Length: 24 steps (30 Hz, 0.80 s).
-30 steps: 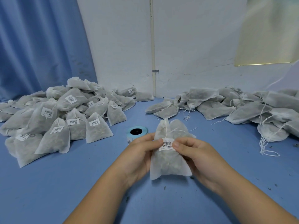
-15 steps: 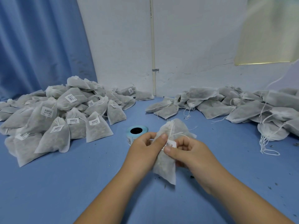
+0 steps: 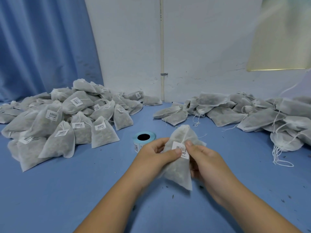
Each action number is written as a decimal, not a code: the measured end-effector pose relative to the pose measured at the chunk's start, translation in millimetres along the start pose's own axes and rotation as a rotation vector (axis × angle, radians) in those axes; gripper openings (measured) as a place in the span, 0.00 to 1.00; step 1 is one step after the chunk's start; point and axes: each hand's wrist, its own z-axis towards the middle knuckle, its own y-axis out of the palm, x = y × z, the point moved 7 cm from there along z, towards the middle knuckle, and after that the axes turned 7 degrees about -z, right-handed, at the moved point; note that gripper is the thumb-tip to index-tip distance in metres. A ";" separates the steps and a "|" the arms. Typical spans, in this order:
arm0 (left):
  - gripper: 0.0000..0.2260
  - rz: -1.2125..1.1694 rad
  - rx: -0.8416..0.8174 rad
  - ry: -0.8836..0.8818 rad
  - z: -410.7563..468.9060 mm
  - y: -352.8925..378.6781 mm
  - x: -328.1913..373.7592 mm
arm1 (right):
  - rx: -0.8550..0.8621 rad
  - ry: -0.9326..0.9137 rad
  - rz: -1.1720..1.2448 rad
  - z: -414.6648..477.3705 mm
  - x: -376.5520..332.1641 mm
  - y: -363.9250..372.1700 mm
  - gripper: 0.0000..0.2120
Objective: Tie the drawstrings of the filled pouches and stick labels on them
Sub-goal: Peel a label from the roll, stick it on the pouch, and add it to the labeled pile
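At centre frame I hold the filled pouch (image 3: 178,172) over the counter (image 3: 84,190), my left hand (image 3: 151,157) and right hand (image 3: 207,162) both pinching it, thumbs at the label (image 3: 180,148), likely pressing it down firmly.

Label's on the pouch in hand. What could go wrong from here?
1. The label lies on soft, creased fabric of the pouch, pressed by the thumb of the left hand; its edges may lift.
2. The drawstring runs down to the label's top edge beside the right hand; it could get stuck underneath.
3. Loose strings trail from the unlabelled pile; the next pick may snag.
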 end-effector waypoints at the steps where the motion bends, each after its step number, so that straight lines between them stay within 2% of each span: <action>1: 0.12 -0.035 0.036 0.013 0.1 -2.8 1.5 | -0.008 -0.023 -0.065 -1.0 -1.5 2.6 0.17; 4: 0.10 -0.082 0.125 0.043 0.5 -12.6 6.5 | -0.083 -0.077 -0.119 -3.5 -4.7 15.6 0.20; 11: 0.13 -0.281 0.175 -0.005 8.2 -37.9 9.5 | -0.100 0.014 0.023 21.5 -15.4 27.4 0.07; 18: 0.08 -0.414 0.580 0.085 13.1 -105.2 16.6 | -0.070 0.115 0.032 75.4 -32.7 52.2 0.03; 24: 0.06 -0.562 0.761 0.101 14.6 -137.8 11.3 | -0.143 0.211 0.105 124.0 -36.0 110.5 0.05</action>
